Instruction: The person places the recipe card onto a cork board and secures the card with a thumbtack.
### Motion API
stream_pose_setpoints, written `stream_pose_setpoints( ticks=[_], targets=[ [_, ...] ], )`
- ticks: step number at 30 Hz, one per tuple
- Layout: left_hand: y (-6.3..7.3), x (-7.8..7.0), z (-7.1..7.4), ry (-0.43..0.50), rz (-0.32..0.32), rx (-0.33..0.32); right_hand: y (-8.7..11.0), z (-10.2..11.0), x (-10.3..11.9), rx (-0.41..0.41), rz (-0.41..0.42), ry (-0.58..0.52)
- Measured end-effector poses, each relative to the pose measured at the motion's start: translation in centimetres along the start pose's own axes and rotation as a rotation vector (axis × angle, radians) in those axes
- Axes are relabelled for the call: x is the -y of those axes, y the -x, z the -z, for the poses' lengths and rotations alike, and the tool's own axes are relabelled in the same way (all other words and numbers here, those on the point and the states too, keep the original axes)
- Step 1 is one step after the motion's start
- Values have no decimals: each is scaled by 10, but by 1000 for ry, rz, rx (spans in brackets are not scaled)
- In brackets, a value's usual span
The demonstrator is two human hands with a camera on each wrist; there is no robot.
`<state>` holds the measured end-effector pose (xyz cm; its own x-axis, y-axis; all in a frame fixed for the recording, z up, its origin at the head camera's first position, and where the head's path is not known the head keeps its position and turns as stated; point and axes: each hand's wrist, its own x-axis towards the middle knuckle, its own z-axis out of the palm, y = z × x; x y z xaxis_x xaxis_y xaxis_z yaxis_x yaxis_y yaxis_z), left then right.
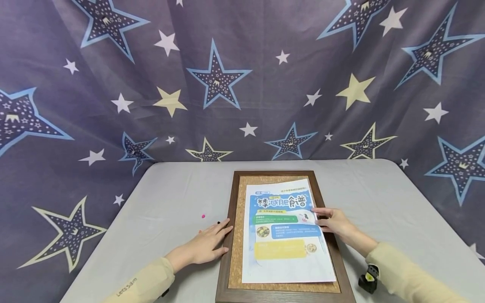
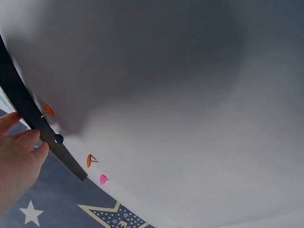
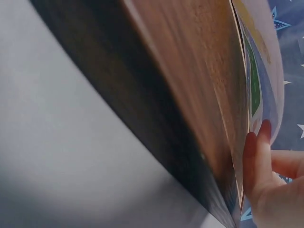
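A cork board with a dark brown wooden frame lies on the table. On its cork lies a printed paper sheet with blue, green and yellow blocks, slightly buckled along its right side. My left hand rests with spread fingers at the board's left edge. At the sheet's right edge, the straight fingers of my right hand touch the paper; the right wrist view shows the fingertips right at that edge. Beside the left hand are a pink pushpin, a dark pushpin and an orange pushpin.
Another orange pushpin lies close to the board's frame. The table has a light grey cover. Behind it hangs a purple-grey curtain printed with stars. A black wrist device sits at the right sleeve.
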<state>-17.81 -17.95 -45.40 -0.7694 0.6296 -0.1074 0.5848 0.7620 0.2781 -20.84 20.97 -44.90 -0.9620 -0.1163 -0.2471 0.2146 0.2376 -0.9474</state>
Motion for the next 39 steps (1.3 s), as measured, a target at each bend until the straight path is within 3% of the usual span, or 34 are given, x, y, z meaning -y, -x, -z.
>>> stream_pose_setpoints(
  ticks=[18,39],
  targets=[
    [3,-1,2,15,1,-5,-4,-9,-4,-9,29,33],
    [0,1,1,0,-6,-1,-3,-12,-2,-81,30,71]
  ],
)
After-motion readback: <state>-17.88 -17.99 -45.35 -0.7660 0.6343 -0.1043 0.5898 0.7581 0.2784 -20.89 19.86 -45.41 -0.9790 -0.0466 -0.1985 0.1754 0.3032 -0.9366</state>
